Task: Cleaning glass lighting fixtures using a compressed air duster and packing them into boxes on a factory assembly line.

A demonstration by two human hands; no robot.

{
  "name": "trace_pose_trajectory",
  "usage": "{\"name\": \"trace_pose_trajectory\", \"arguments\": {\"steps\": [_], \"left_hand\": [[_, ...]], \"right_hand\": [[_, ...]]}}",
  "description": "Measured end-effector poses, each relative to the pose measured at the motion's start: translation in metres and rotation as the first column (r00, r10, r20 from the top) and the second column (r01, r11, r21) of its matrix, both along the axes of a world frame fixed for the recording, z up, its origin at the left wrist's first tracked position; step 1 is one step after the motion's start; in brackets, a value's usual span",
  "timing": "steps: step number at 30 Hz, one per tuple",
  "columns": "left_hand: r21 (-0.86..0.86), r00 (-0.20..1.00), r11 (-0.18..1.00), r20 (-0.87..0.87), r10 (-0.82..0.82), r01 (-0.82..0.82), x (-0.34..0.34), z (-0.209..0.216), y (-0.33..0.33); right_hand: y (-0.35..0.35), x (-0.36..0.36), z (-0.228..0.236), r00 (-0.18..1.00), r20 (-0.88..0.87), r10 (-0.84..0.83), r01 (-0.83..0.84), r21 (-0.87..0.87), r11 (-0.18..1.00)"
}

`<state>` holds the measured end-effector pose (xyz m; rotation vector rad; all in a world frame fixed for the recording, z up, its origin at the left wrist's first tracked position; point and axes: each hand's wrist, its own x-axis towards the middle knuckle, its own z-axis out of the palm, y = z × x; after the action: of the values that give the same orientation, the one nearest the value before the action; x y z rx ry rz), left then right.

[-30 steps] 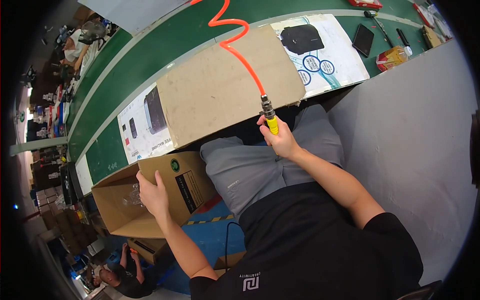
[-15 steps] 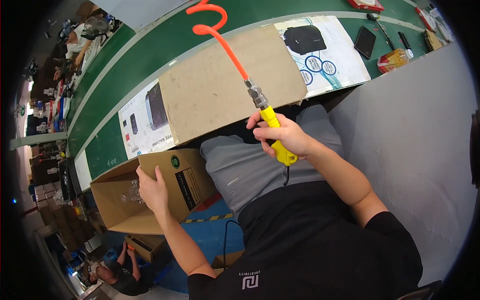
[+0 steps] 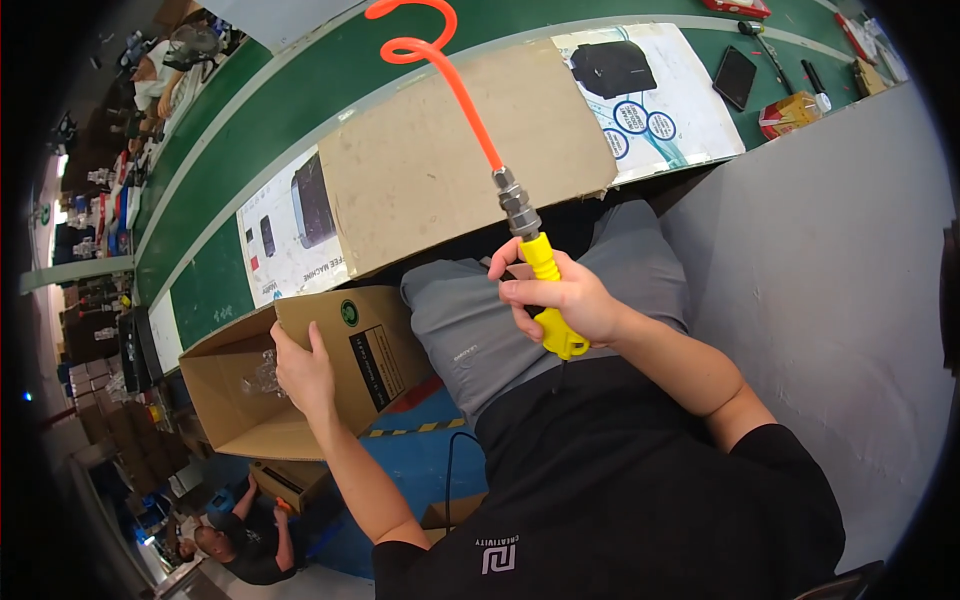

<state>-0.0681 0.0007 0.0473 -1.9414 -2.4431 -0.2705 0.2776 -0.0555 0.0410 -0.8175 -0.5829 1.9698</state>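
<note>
My right hand (image 3: pixel 565 300) is wrapped around a yellow air blow gun (image 3: pixel 541 258), held over my lap with its thin dark nozzle pointing toward my body. A metal coupling (image 3: pixel 517 203) joins the gun to an orange coiled air hose (image 3: pixel 462 100). At the left, my left hand (image 3: pixel 305 372) grips the side wall of an open cardboard box (image 3: pixel 345 375), thumb outside and fingers at the rim. Inside the box, just beyond those fingers, lie clear plastic pieces (image 3: pixel 262 375); their exact kind is unclear and the hand partly covers them.
Flattened cardboard (image 3: pixel 470 150) covers the near edge of a green workbench (image 3: pixel 210 290). At its right lie a phone (image 3: pixel 735 78), a small carton (image 3: pixel 790 115), a marker (image 3: pixel 815 85) and a hammer-like tool (image 3: pixel 762 45). Another person (image 3: pixel 250 545) handles a smaller box (image 3: pixel 288 483) at lower left.
The blow gun and my right hand have shifted slightly down toward my body, drawing the hose along. My left hand stays at the box. The other person's hands have moved apart.
</note>
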Motion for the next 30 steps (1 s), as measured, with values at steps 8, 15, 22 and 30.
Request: {"name": "trace_pose_trajectory", "arguments": {"steps": [8, 15, 22, 30], "left_hand": [[0.0, 1.0, 1.0, -0.006, 0.017, -0.017, 0.0, 0.0, -0.002], [-0.011, 1.0, 1.0, -0.014, 0.004, -0.004, -0.003, -0.003, 0.0], [-0.034, 0.999, 0.999, -0.039, 0.028, -0.029, -0.001, -0.001, 0.003], [-0.035, 1.0, 0.999, -0.025, 0.005, -0.006, -0.001, -0.004, 0.008]], "right_hand": [[0.002, 0.037, -0.005, 0.983, 0.143, 0.114, -0.103, -0.081, 0.991], [-0.034, 0.092, -0.014, 0.942, 0.303, 0.147, -0.078, -0.228, 0.971], [-0.064, 0.133, -0.018, 0.872, 0.467, -0.145, 0.22, -0.111, 0.969], [-0.049, 0.113, -0.011, 0.946, 0.154, -0.284, 0.285, 0.016, 0.958]]}}
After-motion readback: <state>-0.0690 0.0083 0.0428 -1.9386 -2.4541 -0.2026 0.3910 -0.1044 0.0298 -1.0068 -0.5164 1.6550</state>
